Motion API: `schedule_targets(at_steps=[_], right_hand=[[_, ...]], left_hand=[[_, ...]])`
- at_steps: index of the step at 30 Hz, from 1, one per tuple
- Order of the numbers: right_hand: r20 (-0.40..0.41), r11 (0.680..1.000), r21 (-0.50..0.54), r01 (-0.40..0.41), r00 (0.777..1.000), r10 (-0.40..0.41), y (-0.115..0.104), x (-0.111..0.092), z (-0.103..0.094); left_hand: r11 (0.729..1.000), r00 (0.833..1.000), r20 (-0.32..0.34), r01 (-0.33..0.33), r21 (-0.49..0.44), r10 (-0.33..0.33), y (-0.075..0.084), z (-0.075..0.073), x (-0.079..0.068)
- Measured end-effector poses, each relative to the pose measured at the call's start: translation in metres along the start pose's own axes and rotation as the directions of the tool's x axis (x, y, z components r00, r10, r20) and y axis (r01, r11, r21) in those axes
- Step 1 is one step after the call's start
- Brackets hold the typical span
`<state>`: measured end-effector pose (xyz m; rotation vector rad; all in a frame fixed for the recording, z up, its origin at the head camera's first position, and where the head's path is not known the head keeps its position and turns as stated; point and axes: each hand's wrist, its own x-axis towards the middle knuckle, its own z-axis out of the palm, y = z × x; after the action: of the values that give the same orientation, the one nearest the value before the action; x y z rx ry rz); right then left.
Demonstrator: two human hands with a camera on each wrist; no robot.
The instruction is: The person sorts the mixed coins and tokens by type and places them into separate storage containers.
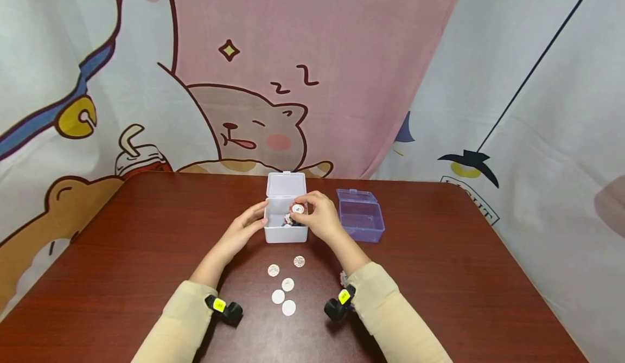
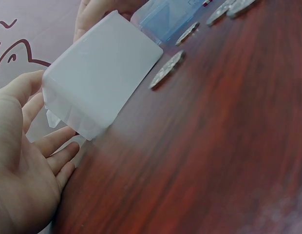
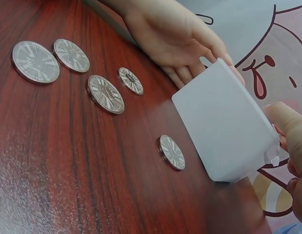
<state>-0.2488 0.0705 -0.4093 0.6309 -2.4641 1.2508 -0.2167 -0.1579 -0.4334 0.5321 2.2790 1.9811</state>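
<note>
The open white plastic box point(image 1: 286, 235) stands near the far edge of the table, its hinged lid point(image 1: 286, 185) tilted back. My right hand point(image 1: 319, 217) is over the box's right side and pinches a red-rimmed poker chip point(image 1: 298, 208) with a white centre. Below that chip, other small round pieces point(image 1: 288, 220) show inside the box, partly covered by the hand. At the box's left wall is my left hand point(image 2: 29, 161), its fingers loosely extended and the thumb by the front corner. In the right wrist view, the box wall point(image 3: 224, 122) hides the pinched chip.
Several silver coins point(image 1: 288, 284) lie spread on the brown table point(image 1: 146, 254) in front of the box. A translucent blue-purple box point(image 1: 361, 219) with its lid raised stands to the right. Another chip point(image 1: 344, 279) lies partly hidden by the right wrist camera.
</note>
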Motion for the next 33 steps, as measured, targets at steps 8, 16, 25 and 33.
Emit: schedule_targets(at_steps=[8, 16, 25, 33], right_hand=[[0.009, 1.000, -0.007, 0.002, 1.000, -0.002, 0.003, 0.002, 0.004], [0.031, 0.999, -0.021, -0.024, 0.999, 0.025, 0.004, 0.004, 0.006], [0.052, 0.998, -0.060, -0.031, 0.998, 0.034, 0.003, 0.004, 0.005], [0.048, 0.999, -0.037, -0.019, 0.999, 0.021, 0.000, -0.001, -0.001]], left_hand=[[1.000, 1.000, -0.007, 0.000, 0.009, 0.000, -0.013, -0.002, 0.003], [1.000, 1.000, -0.004, 0.004, 0.001, -0.004, -0.012, -0.002, 0.005], [1.000, 1.000, -0.007, -0.012, 0.008, 0.012, -0.013, -0.002, 0.003], [1.000, 1.000, -0.008, -0.021, 0.022, 0.021, -0.014, -0.003, 0.003]])
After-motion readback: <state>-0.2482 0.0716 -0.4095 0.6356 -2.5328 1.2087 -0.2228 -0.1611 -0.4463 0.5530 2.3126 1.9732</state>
